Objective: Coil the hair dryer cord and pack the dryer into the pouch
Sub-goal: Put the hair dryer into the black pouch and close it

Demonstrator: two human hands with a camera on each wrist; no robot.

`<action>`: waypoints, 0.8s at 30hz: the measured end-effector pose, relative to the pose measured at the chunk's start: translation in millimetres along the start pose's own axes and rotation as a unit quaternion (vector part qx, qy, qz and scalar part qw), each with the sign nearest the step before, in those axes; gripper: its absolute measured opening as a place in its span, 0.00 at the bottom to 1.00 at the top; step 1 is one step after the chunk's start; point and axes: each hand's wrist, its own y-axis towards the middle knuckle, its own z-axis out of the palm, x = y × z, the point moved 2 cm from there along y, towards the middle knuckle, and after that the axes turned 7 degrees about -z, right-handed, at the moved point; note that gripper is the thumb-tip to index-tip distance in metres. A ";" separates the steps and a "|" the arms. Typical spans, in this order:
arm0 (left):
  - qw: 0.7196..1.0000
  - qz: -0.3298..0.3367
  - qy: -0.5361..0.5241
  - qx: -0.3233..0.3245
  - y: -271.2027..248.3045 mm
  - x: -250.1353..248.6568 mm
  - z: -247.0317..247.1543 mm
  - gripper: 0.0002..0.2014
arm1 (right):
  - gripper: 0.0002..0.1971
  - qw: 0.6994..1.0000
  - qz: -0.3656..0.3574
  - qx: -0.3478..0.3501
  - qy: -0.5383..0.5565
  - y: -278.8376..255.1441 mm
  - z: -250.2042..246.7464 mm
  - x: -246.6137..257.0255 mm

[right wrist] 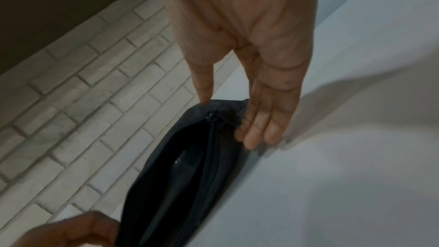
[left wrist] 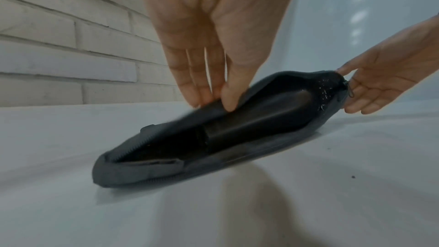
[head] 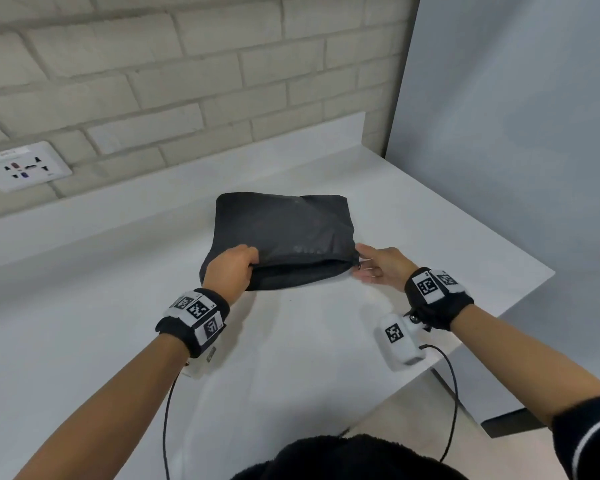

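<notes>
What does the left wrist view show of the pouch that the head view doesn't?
Left wrist only: the pouch's mouth gapes open, with the dark hair dryer lying inside and zipper teeth along the edge.
Head only: the pouch's closed top face, the wall socket and the white counter's far edge.
Both: the left hand pinching the upper lip, and the right hand at the zipper end with straight fingers.

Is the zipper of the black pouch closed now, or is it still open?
Open. The left wrist view shows the pouch mouth gaping, a dark object inside. The slider sits at the end by the right hand.
</notes>
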 end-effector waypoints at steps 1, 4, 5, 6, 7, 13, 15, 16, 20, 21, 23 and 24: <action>0.999 0.001 0.023 0.038 -0.5 1.7 3.6 0.11 | 0.21 1.000 0.001 0.010 0.005 0.3 0.6 -0.3; 0.989 -0.006 0.089 0.120 -2.8 -0.9 10.5 0.11 | 0.19 1.000 -0.002 0.007 0.016 -3.5 3.2 2.1; 0.990 -0.016 0.075 0.119 -4.3 -4.8 10.0 0.11 | 0.18 1.000 -0.003 0.003 0.024 -6.2 3.3 3.3; 0.993 -0.024 0.044 0.105 -5.4 -10.1 9.1 0.11 | 0.17 1.000 -0.007 0.001 0.027 -9.0 2.4 4.5; 0.997 -0.027 -0.003 0.078 -6.7 -17.1 7.3 0.11 | 0.14 1.000 -0.015 0.000 0.026 -11.6 1.2 5.3; 0.920 -0.076 -0.363 0.125 -5.2 -80.9 14.7 0.08 | 0.07 0.998 -0.059 -0.023 0.015 -22.5 -2.6 3.8; 0.869 -0.115 -0.438 0.197 -5.8 -106.1 19.8 0.10 | 0.12 0.994 -0.092 -0.057 -0.022 -22.1 -1.8 1.5; 0.847 -0.133 -0.462 0.224 -6.5 -117.0 21.6 0.09 | 0.12 0.988 -0.121 -0.075 -0.059 -22.2 -1.0 0.7; 0.779 -0.207 -0.517 0.288 -6.5 -146.1 25.1 0.12 | 0.10 0.940 -0.227 -0.138 -0.216 -27.6 3.4 0.6; 0.765 -0.226 -0.525 0.298 -5.7 -149.7 26.0 0.13 | 0.10 0.931 -0.242 -0.148 -0.230 -28.8 3.7 0.3; 0.748 -0.257 -0.529 0.308 -3.7 -153.7 28.0 0.15 | 0.12 0.922 -0.265 -0.154 -0.237 -28.9 3.5 -1.6; 0.745 -0.268 -0.526 0.309 -3.1 -154.8 29.1 0.16 | 0.13 0.921 -0.273 -0.151 -0.234 -28.5 3.3 -2.8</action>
